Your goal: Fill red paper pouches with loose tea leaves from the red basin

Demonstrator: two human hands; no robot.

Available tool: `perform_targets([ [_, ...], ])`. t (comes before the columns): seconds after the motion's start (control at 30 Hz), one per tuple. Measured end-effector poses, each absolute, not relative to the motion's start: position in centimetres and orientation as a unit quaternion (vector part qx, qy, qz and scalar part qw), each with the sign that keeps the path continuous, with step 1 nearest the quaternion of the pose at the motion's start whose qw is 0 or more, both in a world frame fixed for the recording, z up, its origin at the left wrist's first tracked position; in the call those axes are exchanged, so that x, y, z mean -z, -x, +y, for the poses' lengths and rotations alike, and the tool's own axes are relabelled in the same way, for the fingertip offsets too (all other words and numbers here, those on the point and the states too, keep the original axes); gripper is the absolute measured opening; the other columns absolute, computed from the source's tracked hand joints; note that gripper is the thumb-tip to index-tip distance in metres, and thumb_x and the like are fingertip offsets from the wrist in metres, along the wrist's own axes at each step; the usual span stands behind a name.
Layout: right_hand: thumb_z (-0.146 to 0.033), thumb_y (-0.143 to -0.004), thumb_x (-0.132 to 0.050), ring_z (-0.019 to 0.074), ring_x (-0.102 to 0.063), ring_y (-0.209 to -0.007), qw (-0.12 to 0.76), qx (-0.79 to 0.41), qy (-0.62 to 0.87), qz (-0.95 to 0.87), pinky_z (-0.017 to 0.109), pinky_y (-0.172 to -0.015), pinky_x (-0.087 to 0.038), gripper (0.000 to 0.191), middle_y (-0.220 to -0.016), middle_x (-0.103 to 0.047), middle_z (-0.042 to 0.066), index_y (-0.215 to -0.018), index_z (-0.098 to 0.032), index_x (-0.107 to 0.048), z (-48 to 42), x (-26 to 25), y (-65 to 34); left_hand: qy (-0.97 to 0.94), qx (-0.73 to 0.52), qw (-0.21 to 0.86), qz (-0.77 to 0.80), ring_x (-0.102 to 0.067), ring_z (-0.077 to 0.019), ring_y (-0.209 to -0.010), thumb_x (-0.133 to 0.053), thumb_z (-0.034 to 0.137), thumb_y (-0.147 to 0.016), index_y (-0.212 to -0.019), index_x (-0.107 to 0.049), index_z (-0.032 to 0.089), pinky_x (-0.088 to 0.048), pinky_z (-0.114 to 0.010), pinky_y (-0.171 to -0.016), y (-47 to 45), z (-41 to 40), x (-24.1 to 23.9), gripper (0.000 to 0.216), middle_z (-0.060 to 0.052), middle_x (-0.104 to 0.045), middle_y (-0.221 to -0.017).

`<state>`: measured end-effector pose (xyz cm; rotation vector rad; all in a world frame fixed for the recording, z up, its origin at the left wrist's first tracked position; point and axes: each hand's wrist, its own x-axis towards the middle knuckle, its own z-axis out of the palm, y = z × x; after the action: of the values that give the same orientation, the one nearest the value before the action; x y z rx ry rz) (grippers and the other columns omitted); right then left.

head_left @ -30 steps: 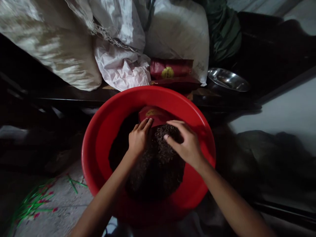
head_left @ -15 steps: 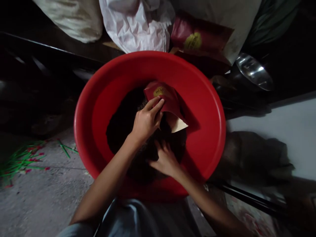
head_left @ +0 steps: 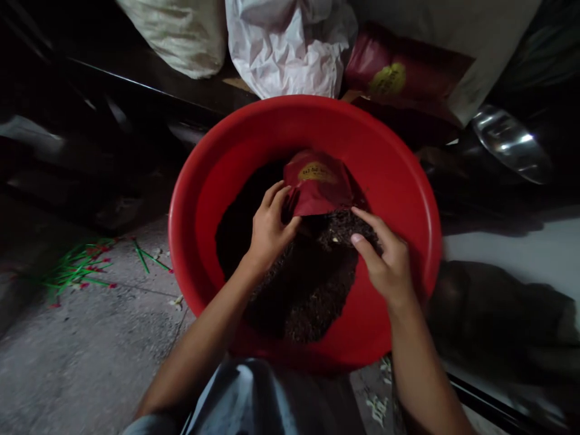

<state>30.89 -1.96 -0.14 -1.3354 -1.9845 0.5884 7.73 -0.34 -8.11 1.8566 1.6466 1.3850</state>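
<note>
A dark red paper bag (head_left: 319, 190) with a yellow label lies tilted inside a large red plastic tub (head_left: 419, 241), its mouth facing me. My left hand (head_left: 272, 226) grips the left edge of the bag's mouth, fingers above and thumb below. At the right side of the mouth, my right hand (head_left: 387, 257) holds a handful of dark, dried, leaf-like material (head_left: 347, 229). Its thumb and index finger show, while the other fingers are hidden under the handful. More of the same loose dark material (head_left: 312, 314) covers the tub's bottom.
Behind the tub stand a white plastic sack (head_left: 290, 54), a cream sack (head_left: 181, 36) and another dark red bag (head_left: 403, 72). A shiny metal bowl (head_left: 512, 145) is at the right. Green sticks with red tips (head_left: 84, 266) lie on the floor at left.
My right hand has come up from the loose material to the bag's mouth with a handful. The bag's mouth has turned toward me, my left hand still at its edge. The view has shifted left.
</note>
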Motion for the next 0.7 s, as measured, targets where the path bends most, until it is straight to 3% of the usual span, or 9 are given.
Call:
perform_targets([
  [0.1, -0.035, -0.098, -0.060, 0.0263, -0.067, -0.126, 0.354, -0.275, 0.534, -0.717, 0.046, -0.111, -0.054, 0.038, -0.135, -0.072, 0.007, -0.134, -0.024, -0.070, -2.3, 1.6, -32.1, -0.635, -0.413, 0.142, 0.638, -0.051, -0.0357, -0.143, -0.065, 0.034, -0.092, -0.149, -0.047, 0.017, -0.046, -0.055, -0.119, -8.1, -1.3, 8.5, 0.062, -0.018, -0.044, -0.163],
  [0.27, -0.034, -0.096, -0.056, 0.0237, -0.075, -0.090, 0.493, -0.307, 0.582, -0.569, 0.039, -0.079, -0.064, 0.025, -0.095, -0.078, 0.007, -0.100, -0.020, -0.075, -3.4, 7.0, -33.6, -0.581, -0.213, 0.248, 0.745, -0.036, -0.0521, -0.151, -0.065, 0.056, -0.092, -0.164, -0.026, 0.020, -0.040, -0.075, -0.112, -7.4, -3.7, 10.9, 0.090, -0.023, -0.024, -0.172],
  [0.3, -0.034, -0.096, -0.054, 0.0239, -0.075, -0.087, 0.463, -0.307, 0.616, -0.559, 0.038, -0.076, -0.063, 0.026, -0.091, -0.078, 0.007, -0.100, -0.019, -0.074, -3.3, 7.9, -34.2, -0.569, -0.173, 0.267, 0.758, -0.033, -0.0552, -0.151, -0.065, 0.063, -0.090, -0.166, -0.023, 0.020, -0.039, -0.077, -0.110, -6.9, -4.5, 11.6, 0.097, -0.025, -0.021, -0.172],
  [0.37, -0.034, -0.096, -0.049, 0.0256, -0.076, -0.091, 0.270, -0.320, 0.692, -0.588, 0.039, -0.081, -0.061, 0.031, -0.095, -0.079, 0.010, -0.110, -0.018, -0.073, -3.1, 9.3, -35.6, -0.580, -0.109, 0.289, 0.754, -0.033, -0.0568, -0.151, -0.064, 0.073, -0.086, -0.166, -0.024, 0.019, -0.039, -0.077, -0.110, -5.4, -6.0, 12.8, 0.104, -0.028, -0.023, -0.171],
  [0.43, -0.034, -0.097, -0.051, 0.0290, -0.074, -0.110, 0.035, -0.340, 0.713, -0.612, 0.041, -0.097, -0.056, 0.035, -0.111, -0.079, 0.013, -0.120, -0.019, -0.072, -3.4, 10.1, -36.8, -0.670, -0.060, 0.285, 0.683, -0.030, -0.0546, -0.153, -0.064, 0.067, -0.089, -0.157, -0.045, 0.024, -0.034, -0.074, -0.114, -3.7, -7.6, 13.5, 0.082, -0.024, -0.030, -0.169],
  [0.5, -0.041, -0.097, -0.056, 0.0329, -0.064, -0.133, -0.098, -0.360, 0.697, -0.612, 0.043, -0.110, -0.048, 0.043, -0.135, -0.071, 0.018, -0.131, -0.017, -0.069, -4.5, 10.4, -36.9, -0.717, -0.036, 0.282, 0.636, -0.026, -0.0518, -0.156, -0.063, 0.053, -0.093, -0.138, -0.065, 0.030, -0.026, -0.073, -0.120, -2.4, -9.0, 13.9, 0.050, -0.016, -0.037, -0.167],
  [0.57, -0.053, -0.097, -0.058, 0.0375, -0.051, -0.147, -0.155, -0.378, 0.679, -0.610, 0.046, -0.116, -0.042, 0.066, -0.156, -0.051, 0.026, -0.147, -0.011, -0.058, -6.2, 10.3, -36.1, -0.750, 0.000, 0.271, 0.603, -0.023, -0.0522, -0.156, -0.060, 0.046, -0.096, -0.129, -0.072, 0.032, -0.023, -0.075, -0.119, -2.0, -10.1, 13.9, 0.038, -0.014, -0.041, -0.165],
  [0.63, -0.061, -0.098, -0.053, 0.0404, -0.045, -0.150, -0.198, -0.389, 0.660, -0.611, 0.048, -0.118, -0.040, 0.083, -0.164, -0.037, 0.031, -0.158, -0.006, -0.041, -7.5, 10.1, -35.0, -0.755, 0.031, 0.269, 0.597, -0.023, -0.0533, -0.154, -0.060, 0.046, -0.096, -0.131, -0.070, 0.031, -0.023, -0.076, -0.118, -2.7, -10.8, 13.8, 0.040, -0.015, -0.041, -0.164],
  [0.7, -0.058, -0.100, -0.050, 0.0401, -0.048, -0.148, -0.160, -0.377, 0.669, -0.620, 0.049, -0.117, -0.040, 0.080, -0.160, -0.043, 0.031, -0.159, -0.006, -0.038, -7.7, 9.9, -34.1, -0.712, 0.030, 0.284, 0.642, -0.026, -0.0516, -0.152, -0.063, 0.050, -0.093, -0.139, -0.063, 0.030, -0.025, -0.072, -0.119, -4.1, -11.2, 13.6, 0.050, -0.015, -0.040, -0.163],
])
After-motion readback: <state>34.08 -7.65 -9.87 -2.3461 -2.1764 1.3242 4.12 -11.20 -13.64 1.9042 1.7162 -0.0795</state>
